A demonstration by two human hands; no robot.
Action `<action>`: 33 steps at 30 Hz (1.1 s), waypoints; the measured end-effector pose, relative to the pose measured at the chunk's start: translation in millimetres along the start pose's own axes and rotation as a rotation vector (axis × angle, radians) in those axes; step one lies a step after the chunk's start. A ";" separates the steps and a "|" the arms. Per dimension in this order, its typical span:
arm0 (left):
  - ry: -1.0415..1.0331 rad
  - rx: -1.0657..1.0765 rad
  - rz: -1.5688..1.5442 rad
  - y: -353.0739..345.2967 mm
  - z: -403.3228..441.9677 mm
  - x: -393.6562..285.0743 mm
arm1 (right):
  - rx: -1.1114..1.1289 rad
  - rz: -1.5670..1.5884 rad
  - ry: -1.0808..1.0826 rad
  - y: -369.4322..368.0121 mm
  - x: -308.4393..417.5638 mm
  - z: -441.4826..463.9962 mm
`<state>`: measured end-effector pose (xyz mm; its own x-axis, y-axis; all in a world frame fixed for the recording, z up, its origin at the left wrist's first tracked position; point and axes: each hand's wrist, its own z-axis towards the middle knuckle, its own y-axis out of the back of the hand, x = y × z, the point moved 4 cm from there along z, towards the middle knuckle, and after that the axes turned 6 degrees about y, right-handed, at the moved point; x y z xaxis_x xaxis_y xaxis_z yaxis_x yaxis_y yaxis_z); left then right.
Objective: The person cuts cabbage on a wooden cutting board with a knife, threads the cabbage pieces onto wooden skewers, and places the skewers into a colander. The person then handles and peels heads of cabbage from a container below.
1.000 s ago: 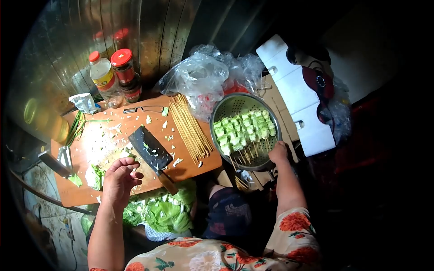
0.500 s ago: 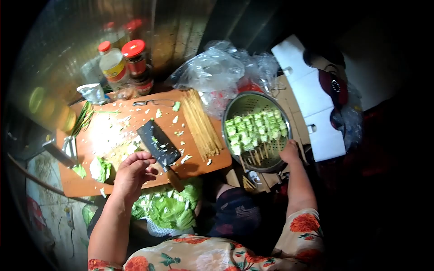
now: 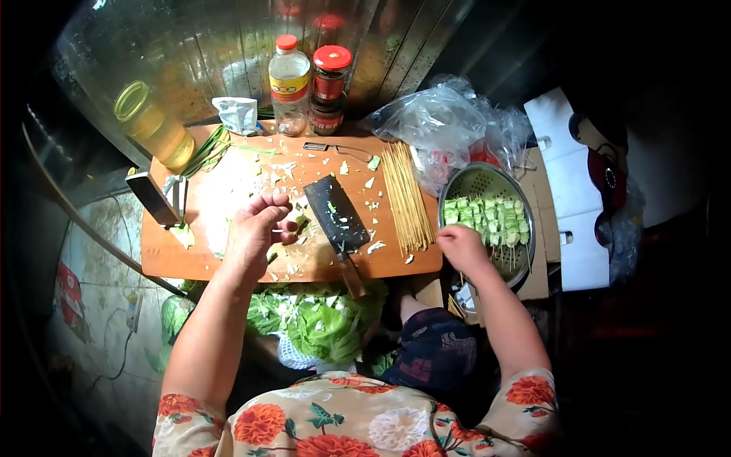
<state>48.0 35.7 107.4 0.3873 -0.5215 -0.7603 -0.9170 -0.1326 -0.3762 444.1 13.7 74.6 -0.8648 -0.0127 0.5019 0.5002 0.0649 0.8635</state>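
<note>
Your left hand (image 3: 257,232) is above the surface (image 3: 171,255), to the left of the cleaver (image 3: 336,213), its fingers curled into a narrow shape. You cannot tell from this view whether a scrap is pinched between them. Your right hand (image 3: 463,248) is at the left side of the metal colander (image 3: 481,181), folded almost to a fist and covering part of the rim; what it grips, if anything, is hidden.

Inside the colander, just beyond that hand, lie the skewered greens (image 3: 491,215), packed side by side. Their long axes run roughly away from you, with the green pieces at the far end and the bare stick ends pointing back toward you.

To the left of the colander, the loose bamboo sticks (image 3: 406,198) lie bundled on the surface, nearly parallel, their far ends leaning slightly left and their near ends slightly right. The cleaver lies flat beyond your left fingers, its long axis slanting from far left to near right; the blade is at the far end and the wooden handle (image 3: 350,276) points toward you, past the surface's near edge. Below that edge sits leafy cabbage (image 3: 324,327).
</note>
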 end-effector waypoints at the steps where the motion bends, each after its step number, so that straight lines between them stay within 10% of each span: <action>1: -0.030 -0.019 0.061 6.1 2.5 -1.8 | 0.073 0.035 -0.026 -12.6 17.7 7.2; 18: 0.061 -0.176 1.012 72.0 72.9 46.1 | 0.267 -0.426 -0.252 -79.0 44.2 50.4; 33: 0.221 -0.119 1.086 62.8 80.8 61.8 | 0.248 -0.442 -0.215 -78.3 44.4 46.9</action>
<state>22.0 63.2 -6.0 -0.6405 -0.5466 -0.5394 -0.7665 0.4113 0.4933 364.5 54.8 27.0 -0.9926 0.1106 0.0499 0.0843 0.3328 0.9392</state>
